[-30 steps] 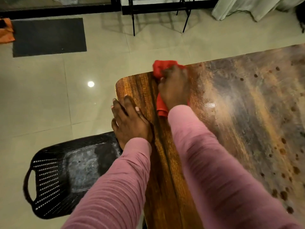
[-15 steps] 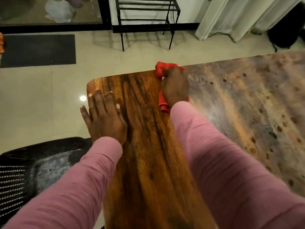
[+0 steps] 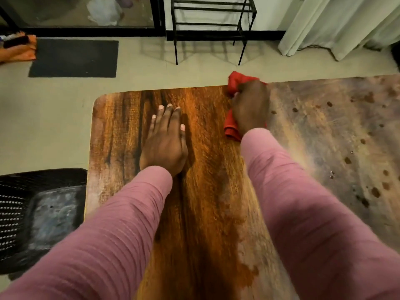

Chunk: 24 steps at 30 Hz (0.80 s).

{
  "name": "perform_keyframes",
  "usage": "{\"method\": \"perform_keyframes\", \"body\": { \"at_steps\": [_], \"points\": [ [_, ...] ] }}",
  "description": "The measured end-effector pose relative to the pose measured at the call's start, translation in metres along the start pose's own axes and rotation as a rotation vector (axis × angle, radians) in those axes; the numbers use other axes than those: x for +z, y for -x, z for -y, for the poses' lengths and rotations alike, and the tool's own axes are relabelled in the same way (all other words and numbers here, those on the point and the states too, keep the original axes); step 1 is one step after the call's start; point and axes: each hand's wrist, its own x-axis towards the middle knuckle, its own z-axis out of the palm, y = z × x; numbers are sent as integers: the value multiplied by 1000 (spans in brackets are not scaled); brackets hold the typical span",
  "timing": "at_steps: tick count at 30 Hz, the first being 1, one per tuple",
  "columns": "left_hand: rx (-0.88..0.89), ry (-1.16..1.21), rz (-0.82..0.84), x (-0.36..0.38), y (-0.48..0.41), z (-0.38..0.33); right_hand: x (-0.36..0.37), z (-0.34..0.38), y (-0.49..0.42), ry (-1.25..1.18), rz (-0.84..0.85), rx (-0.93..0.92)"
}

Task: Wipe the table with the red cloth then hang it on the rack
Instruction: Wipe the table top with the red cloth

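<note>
At eight o'clock a black perforated basket (image 3: 43, 215) sits on the floor beside the table (image 3: 116, 131). Near centre the left hand (image 3: 164, 146) lies flat on the dark wood, fingers straight and released. Toward one o'clock the right hand (image 3: 251, 109) grasps the bunched red cloth (image 3: 232, 127) at the table's far edge, with the black rack (image 3: 212, 24) standing beyond at twelve o'clock.
</note>
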Motion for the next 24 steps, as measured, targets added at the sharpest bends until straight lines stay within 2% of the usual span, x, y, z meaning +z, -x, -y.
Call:
{"method": "perform_keyframes", "body": {
  "at_steps": [4,5,6,10,13,15,18,20,22,24],
  "points": [
    [-9,-59,16,1,0,1,17,14,33,42,169,-451],
    [-15,-68,21,1,0,0,14,9,32,36,186,-502],
    [-18,-75,26,0,0,0,10,1,24,43,196,-477],
    [-16,-93,39,0,-1,0,-11,-32,-12,41,65,-99],
    [-2,-102,29,1,-3,0,-11,-27,-5,45,15,-45],
    [0,-111,21,1,-2,0,-2,-15,21,13,65,-89],
    [-6,-108,15,1,-1,-1,7,-2,68,8,196,-468],
    [6,-98,22,1,0,0,2,-10,72,27,199,-583],
    [18,-94,16,0,0,2,-8,-31,55,96,158,-483],
    [24,-95,11,0,1,2,-23,-51,33,128,78,-267]
  ]
}}
